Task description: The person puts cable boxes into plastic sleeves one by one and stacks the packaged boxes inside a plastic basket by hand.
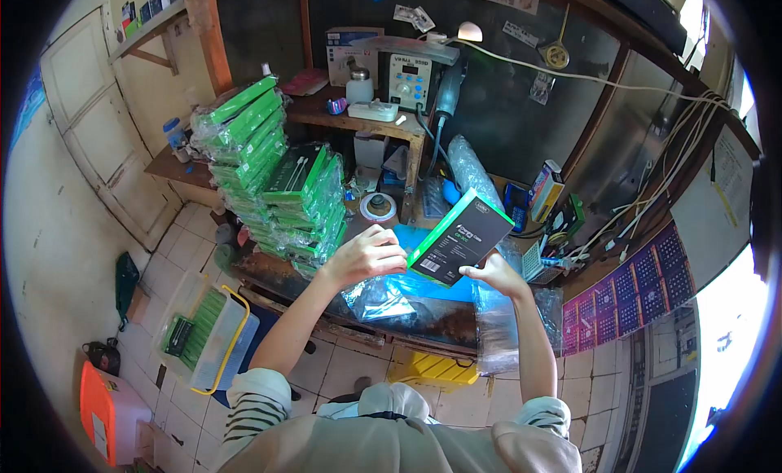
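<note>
A black and green charging cable box point(460, 238) is held tilted above the bench, its printed black face towards me. My right hand point(498, 276) grips its lower right side, thumb on the face and the other fingers hidden behind. My left hand point(368, 257) is at the box's lower left corner, fingers curled together; what they pinch, if anything, is hidden. Below my left hand a clear plastic bag point(381, 300) lies at the bench edge. Under the box is a blue mat point(436, 287). More clear plastic wrap point(498, 330) hangs over the bench edge beneath my right forearm.
Tall stacks of plastic-wrapped green boxes point(248, 151) stand at the left. A hot air station point(406, 82) sits on the shelf behind, near a roll of bubble wrap point(474, 170). Cables point(652, 180) hang at the right. A bin of green boxes point(204, 330) stands on the floor.
</note>
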A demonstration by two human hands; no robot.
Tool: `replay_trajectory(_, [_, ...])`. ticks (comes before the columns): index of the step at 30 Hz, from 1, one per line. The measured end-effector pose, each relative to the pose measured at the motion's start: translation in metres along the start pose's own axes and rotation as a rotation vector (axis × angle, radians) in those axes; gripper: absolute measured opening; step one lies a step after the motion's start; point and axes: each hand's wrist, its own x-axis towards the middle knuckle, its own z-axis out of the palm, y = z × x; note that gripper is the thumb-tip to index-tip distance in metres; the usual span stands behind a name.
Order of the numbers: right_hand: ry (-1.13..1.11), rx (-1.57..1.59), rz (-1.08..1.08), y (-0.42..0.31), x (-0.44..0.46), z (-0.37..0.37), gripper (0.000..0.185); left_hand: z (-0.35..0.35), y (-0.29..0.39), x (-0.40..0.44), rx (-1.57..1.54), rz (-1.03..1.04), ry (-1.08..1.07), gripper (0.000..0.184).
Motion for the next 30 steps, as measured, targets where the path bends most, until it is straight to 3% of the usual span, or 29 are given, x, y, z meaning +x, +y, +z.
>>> replay_trajectory(2, [-0.012,-0.03,0.082,-0.001,0.003,-0.003,0.053,0.002,0.0,-0.001,-0.017,0.033,0.011,0.017])
replay_trajectory(6, [0.02,-0.119,0.005,-0.006,0.012,0.0,0.048,0.002,-0.001,-0.004,-0.077,-0.013,-0.021,0.016])
replay_trajectory(9, [0.06,-0.339,0.029,-0.02,0.008,0.005,0.048,0.007,0.003,-0.008,-0.084,-0.054,0.004,0.015])
replay_trajectory(11, [0.111,-0.495,-0.088,-0.024,0.004,0.01,0.048,0.012,0.009,-0.013,-0.08,-0.172,0.097,0.014])
replay_trajectory(19, [0.215,-0.358,-0.193,-0.024,0.004,0.022,0.047,0.018,0.006,-0.014,-0.033,-0.156,0.096,0.015])
replay_trajectory(23, [0.304,-0.391,-0.189,-0.022,0.005,0.023,0.039,0.03,0.016,-0.022,-0.161,-0.377,0.109,0.015])
replay_trajectory(26, [0.371,-0.404,-0.238,-0.024,0.004,0.025,0.03,0.04,0.032,-0.017,-0.54,-0.931,0.338,0.023])
replay_trajectory(27, [0.415,-0.446,-0.252,-0.026,0.003,0.026,0.029,0.045,0.032,-0.016,-0.54,-0.932,0.338,0.023])
replay_trajectory(29, [0.422,-0.446,-0.277,-0.029,0.002,0.028,0.028,0.058,0.028,-0.015,-0.68,-1.109,0.565,0.02])
replay_trajectory(30, [0.428,-0.445,-0.302,-0.029,0.002,0.029,0.027,0.054,0.028,-0.009,-0.737,-1.131,0.525,0.024])
